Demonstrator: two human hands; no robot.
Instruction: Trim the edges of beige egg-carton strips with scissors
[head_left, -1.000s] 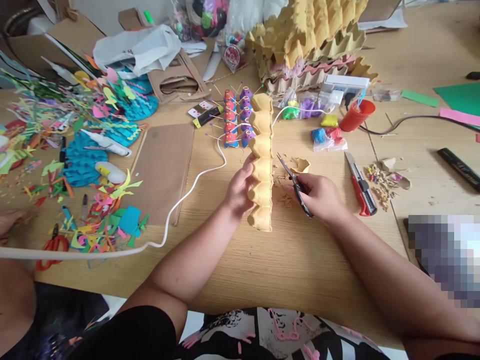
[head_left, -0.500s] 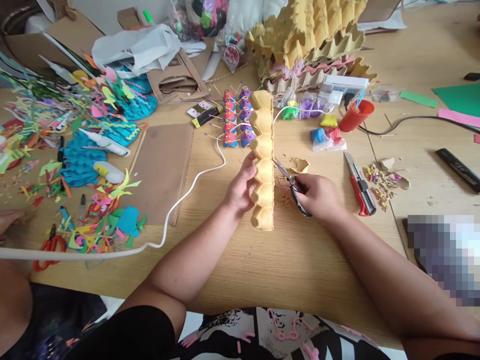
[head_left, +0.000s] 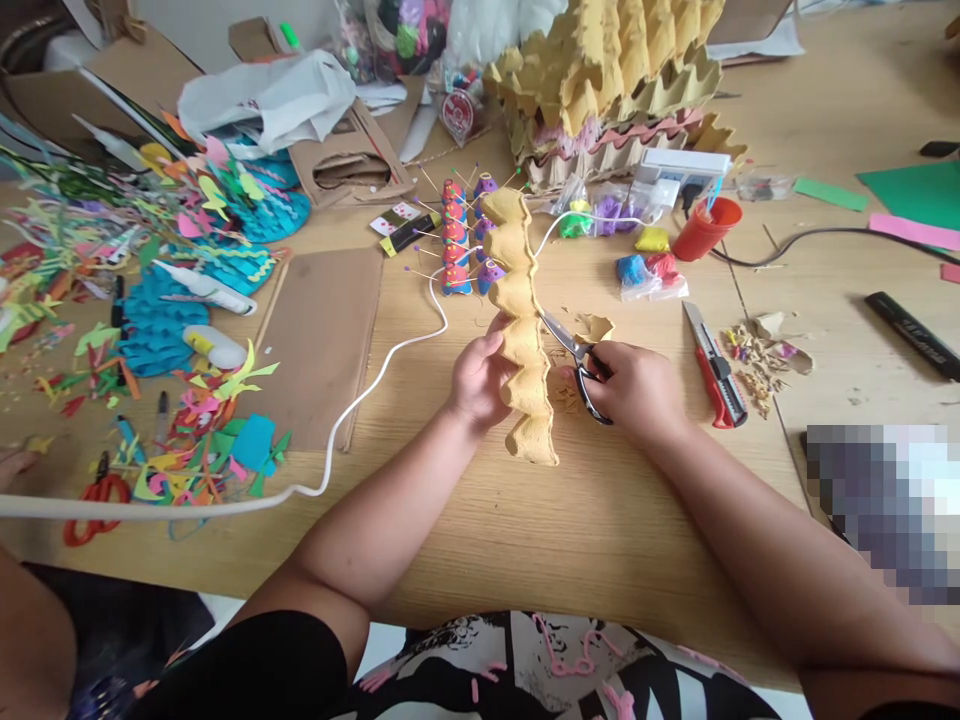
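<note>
A long yellow egg carton strip (head_left: pixel 523 345) is held up over the table, its row of bumps facing left. My left hand (head_left: pixel 482 375) grips it at the middle of its left side, the fingers partly hidden behind it. In my right hand (head_left: pixel 637 390) are black-handled scissors (head_left: pixel 585 375), their blades pointing up and left with the tips at the strip's right edge. Beyond the strip stand red and blue painted carton figures (head_left: pixel 455 240) and purple ones (head_left: pixel 490 275), with pins sticking out. Cut carton scraps (head_left: pixel 598 328) lie by the scissors.
A red utility knife (head_left: pixel 716 370) and shavings (head_left: pixel 772 360) lie right of my right hand. A white cord (head_left: pixel 390 365) crosses the table. Stacked egg trays (head_left: pixel 600 90) and a red cup (head_left: pixel 707 228) stand farther back. Paper scraps (head_left: pixel 195 450), orange-handled scissors (head_left: pixel 97 505) and another person's hand (head_left: pixel 15 462) are at left.
The strip has tilted and twisted in my left hand, its upper end leaning left and its lower end right. The scissors stay at its right edge.
</note>
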